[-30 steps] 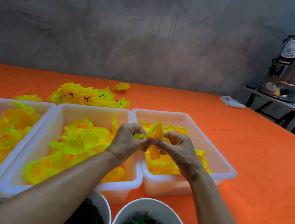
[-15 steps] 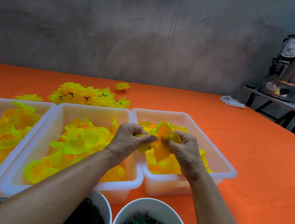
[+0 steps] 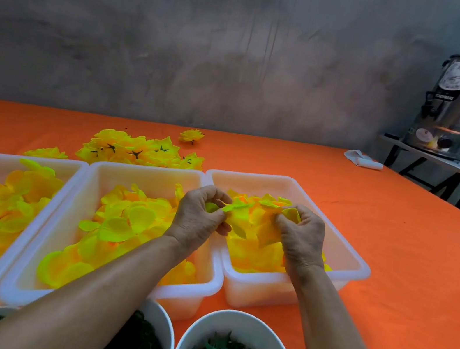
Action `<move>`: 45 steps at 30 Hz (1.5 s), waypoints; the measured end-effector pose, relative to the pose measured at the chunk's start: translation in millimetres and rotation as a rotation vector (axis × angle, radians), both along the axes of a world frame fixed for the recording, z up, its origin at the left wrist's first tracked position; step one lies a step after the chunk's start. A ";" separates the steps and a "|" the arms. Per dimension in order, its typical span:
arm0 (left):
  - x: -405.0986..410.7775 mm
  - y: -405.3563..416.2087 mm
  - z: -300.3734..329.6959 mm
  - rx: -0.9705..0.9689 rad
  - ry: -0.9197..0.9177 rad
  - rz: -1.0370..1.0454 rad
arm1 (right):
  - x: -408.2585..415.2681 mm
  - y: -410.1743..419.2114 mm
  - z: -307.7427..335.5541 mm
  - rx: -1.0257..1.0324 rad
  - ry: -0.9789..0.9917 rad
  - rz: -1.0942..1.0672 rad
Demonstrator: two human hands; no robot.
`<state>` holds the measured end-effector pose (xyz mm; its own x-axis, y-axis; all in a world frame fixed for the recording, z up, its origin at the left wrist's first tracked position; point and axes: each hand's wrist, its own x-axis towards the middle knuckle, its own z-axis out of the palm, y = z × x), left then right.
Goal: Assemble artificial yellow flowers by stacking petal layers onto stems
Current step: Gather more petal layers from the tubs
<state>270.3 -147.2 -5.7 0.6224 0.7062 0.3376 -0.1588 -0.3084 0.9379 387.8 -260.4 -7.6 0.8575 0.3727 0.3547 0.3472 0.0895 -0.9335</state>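
I log: left hand [image 3: 199,218] and right hand [image 3: 301,236], both with fingers curled, pinching one yellow petal layer [image 3: 248,220] stretched between them; it sits above the right-most white tub [image 3: 360,266] of petals; finished flowers [image 3: 134,151] heaped beyond on the orange table [image 3: 391,264].

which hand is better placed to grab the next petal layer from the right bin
Right, probably. The right hand hangs directly over the right bin of loose petals, so it need only drop. The left hand sits over the wall between the bins and pinches the flower piece, likely steadying it.
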 end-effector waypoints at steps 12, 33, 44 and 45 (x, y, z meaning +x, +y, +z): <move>-1.4 3.6 -0.7 -0.048 -0.100 0.051 | 1.1 -0.7 5.9 0.106 0.095 -0.191; -1.0 -1.4 -0.1 -0.026 -0.042 -0.071 | 12.6 -0.9 -0.9 -0.407 0.054 -0.406; 1.1 2.9 -2.9 0.013 -0.016 -0.046 | -1.8 5.2 2.8 -0.482 -0.513 -0.251; 1.1 3.0 -3.0 0.010 -0.018 -0.047 | -2.2 5.2 4.5 -0.409 -0.470 -0.213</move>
